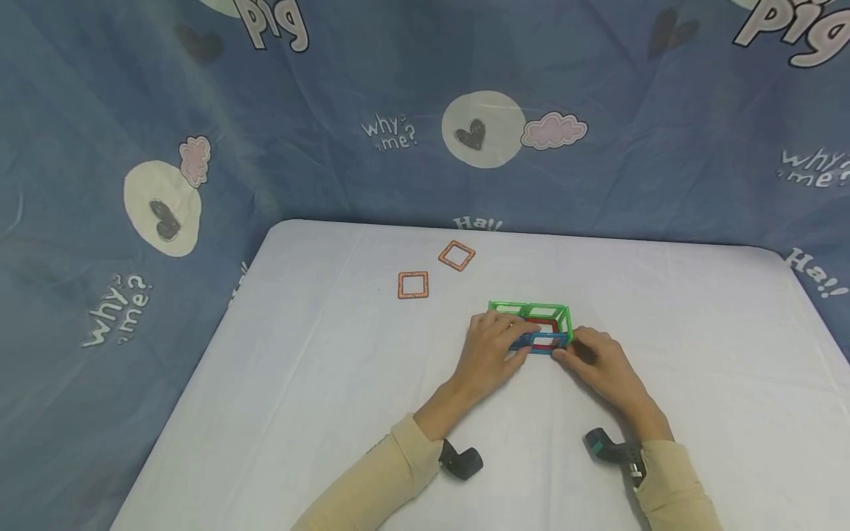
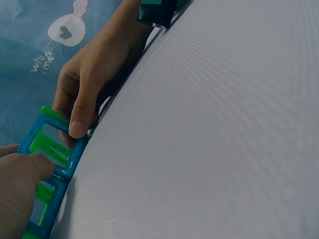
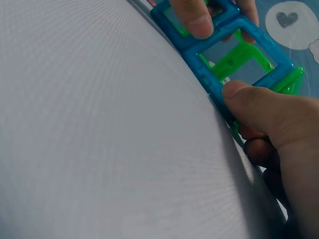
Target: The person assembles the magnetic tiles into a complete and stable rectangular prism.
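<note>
A small open box of magnetic tiles stands on the table between both hands. Two blue square tiles (image 3: 239, 26) form its near side, joined edge to edge. Green tiles (image 1: 566, 323) make up the back and right end, and a red tile (image 1: 544, 320) shows inside. My left hand (image 1: 488, 350) grips the left part of the box, thumb on the near blue side and fingers over the top. At the right end, my right hand (image 1: 604, 369) pinches the corner, its thumb against the blue tile in the right wrist view. The left end is partly hidden by the left hand.
Two orange square tiles (image 1: 413, 273) lie flat on the white table (image 1: 319, 354), behind and left of the box. A blue printed cloth (image 1: 345, 177) hangs behind the table's far edge. Both wrists carry black cameras (image 1: 462, 463) close above the tabletop.
</note>
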Motion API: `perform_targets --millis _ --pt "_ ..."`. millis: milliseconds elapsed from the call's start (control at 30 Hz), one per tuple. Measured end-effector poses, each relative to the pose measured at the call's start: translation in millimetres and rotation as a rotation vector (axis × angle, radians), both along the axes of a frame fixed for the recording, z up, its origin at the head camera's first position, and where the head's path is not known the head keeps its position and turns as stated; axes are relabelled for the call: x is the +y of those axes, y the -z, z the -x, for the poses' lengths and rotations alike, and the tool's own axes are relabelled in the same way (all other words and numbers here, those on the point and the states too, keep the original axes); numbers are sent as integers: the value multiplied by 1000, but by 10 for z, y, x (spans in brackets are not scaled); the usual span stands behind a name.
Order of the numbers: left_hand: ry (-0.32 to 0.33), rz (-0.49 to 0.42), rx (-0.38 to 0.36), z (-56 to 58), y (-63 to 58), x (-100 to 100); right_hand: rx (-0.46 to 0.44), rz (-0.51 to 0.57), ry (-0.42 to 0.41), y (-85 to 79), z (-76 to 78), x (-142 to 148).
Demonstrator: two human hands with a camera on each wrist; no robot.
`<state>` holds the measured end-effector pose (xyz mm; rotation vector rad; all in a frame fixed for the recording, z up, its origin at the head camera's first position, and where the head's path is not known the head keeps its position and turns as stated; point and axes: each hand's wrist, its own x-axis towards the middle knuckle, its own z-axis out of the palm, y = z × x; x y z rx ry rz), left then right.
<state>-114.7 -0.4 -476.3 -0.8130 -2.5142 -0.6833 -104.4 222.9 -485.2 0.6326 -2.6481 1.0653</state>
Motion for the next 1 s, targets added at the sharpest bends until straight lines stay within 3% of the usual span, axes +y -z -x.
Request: perform_targets --millis 200,333,567,733,1000 --pt "19 -88 17 -1 -20 -2 -5 5 -22 0 12 2" --pt "-5 -162 24 9 -49 -7 -11 -4 -19 3 14 7" --pt "-48 -268 -80 117 -94 -138 -51 -9 5 -13 6 -1" --pt "-132 -279 -125 258 -120 -376 -61 5 0 -2 9 -1" --pt "-296 -271 -146 489 -56 -840 -92 2 17 -20 -24 1"
